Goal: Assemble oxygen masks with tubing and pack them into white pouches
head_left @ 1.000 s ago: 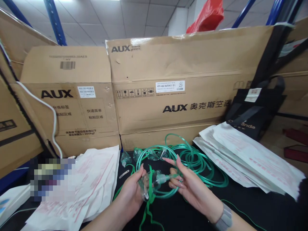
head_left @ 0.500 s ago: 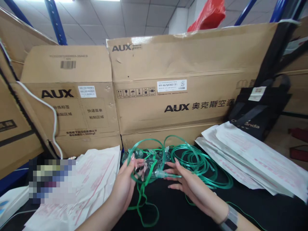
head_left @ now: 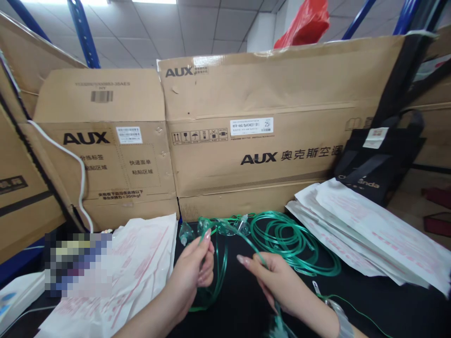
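My left hand (head_left: 199, 263) is closed round green tubing (head_left: 221, 270), which hangs in a loop just right of the fingers. The fingers of my right hand (head_left: 273, 277) are closed on another stretch of that thin green tubing, which runs up and left from it. Below my right hand, a blurred clear-green piece (head_left: 278, 326) hangs near the lower edge. Clear masks (head_left: 225, 227) with green straps lie behind my hands. A large coil of green tubing (head_left: 285, 234) rests on the black surface to their right.
White printed bags lie at left (head_left: 141, 249) and in a stack at right (head_left: 369, 230). Cardboard boxes (head_left: 218, 164) stand behind. A black bag (head_left: 384, 159) is at the right, and a white cable (head_left: 82, 173) hangs at the left.
The clear mask between my hands has left that spot; a blurred piece now hangs below my right hand. Both hands have closed on tubing, and the strap loop below has gone from view.
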Tool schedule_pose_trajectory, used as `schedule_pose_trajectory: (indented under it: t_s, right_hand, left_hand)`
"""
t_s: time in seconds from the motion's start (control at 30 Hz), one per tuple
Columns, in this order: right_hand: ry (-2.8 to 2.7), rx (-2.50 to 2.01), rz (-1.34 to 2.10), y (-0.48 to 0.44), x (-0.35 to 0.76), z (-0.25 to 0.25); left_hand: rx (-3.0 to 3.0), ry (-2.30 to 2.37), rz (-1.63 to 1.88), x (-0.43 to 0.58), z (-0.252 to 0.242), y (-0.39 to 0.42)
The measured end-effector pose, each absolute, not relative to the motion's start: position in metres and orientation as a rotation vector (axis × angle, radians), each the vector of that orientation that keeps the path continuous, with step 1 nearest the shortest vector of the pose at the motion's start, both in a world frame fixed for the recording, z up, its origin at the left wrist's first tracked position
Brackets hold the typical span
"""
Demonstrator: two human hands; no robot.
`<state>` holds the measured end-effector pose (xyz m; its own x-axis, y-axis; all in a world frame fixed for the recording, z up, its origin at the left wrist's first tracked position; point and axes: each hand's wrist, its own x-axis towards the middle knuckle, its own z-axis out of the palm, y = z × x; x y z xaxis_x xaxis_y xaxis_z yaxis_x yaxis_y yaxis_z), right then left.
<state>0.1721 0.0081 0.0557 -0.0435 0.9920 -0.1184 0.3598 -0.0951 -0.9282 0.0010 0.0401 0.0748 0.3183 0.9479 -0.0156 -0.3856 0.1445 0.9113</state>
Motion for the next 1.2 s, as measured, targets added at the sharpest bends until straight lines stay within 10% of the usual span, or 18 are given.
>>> schedule_pose_trajectory:
  t_s: [0.53, 1.2]
  right_hand:
    - [-2.582, -1.094, 0.374, -0.026, 0.160, 0.056]
    - [-1.432, -1.049, 1.897, 0.000, 0.143, 0.017]
  left_hand:
    - [1.191, 0.995, 0.930, 0.015, 0.074, 0.025]
    - [0.656, 0.023, 1.191, -0.049, 0.144, 0.026]
